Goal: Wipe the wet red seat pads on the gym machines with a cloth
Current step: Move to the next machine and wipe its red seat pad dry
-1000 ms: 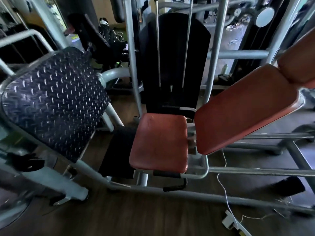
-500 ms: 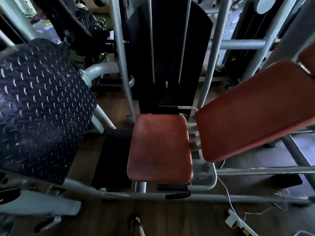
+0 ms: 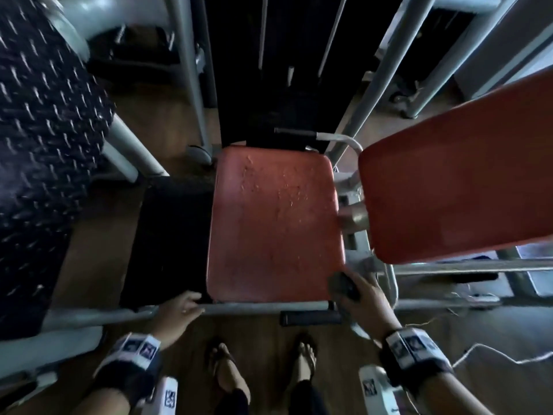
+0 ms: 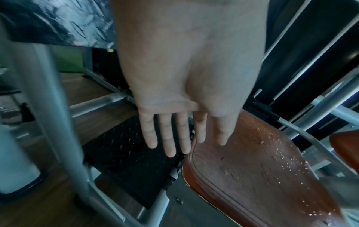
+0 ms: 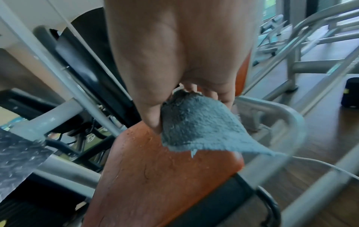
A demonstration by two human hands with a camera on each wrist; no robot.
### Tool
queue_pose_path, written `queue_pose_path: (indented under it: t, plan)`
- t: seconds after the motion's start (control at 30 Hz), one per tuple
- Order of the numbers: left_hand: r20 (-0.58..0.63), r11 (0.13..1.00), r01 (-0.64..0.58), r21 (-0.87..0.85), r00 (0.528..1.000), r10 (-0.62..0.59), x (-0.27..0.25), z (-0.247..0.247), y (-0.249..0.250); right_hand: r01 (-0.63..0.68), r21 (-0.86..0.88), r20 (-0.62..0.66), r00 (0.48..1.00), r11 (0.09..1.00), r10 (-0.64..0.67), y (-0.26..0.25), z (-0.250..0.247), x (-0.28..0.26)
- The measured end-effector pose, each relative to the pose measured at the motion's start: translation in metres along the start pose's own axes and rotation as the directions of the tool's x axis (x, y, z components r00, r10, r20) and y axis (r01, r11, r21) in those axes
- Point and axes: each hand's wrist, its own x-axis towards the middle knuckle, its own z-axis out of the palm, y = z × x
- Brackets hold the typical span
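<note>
Grey cloth (image 5: 196, 122) bunched in right hand (image 3: 363, 298), partly hidden; left hand (image 4: 186, 76) spread flat beside seat pad (image 3: 275, 226).

The red, smooth vinyl-like seat pad (image 3: 275, 226) is beaded with glistening droplets. A grey, rough terry cloth (image 5: 196, 127) is seen. The grey frame tubes (image 3: 263, 307) look painted metal; the floor (image 3: 254, 348) looks wood-grained.
</note>
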Motion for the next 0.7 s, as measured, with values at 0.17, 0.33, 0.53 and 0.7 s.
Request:
queue_pose_path:
  t: [0.17,0.33,0.53,0.7]
  plan:
    - [-0.075,0.986,0.011,0.165,0.997,0.001,0.047,0.007,0.016,0.108,-0.039,-0.038,0.993,0.993,-0.11,-0.028,0.034,0.091]
    - [-0.111,0.979,-0.015,0.205,0.993,0.038,0.09,0.031,-0.001,0.205,-0.144,0.007,0.978,0.968,-0.206,-0.035,0.063,0.156]
    - [-0.168,0.983,0.007,0.185,0.985,0.024,0.088,0.059,0.008,0.272,-0.397,0.17,0.96,0.877,-0.221,-0.026,0.091,0.165]
    - [-0.182,0.985,-0.048,0.166,0.98,0.078,0.085,0.06,0.005,0.343,-0.436,0.243,0.935,0.832,-0.258,-0.017,0.093,0.157]
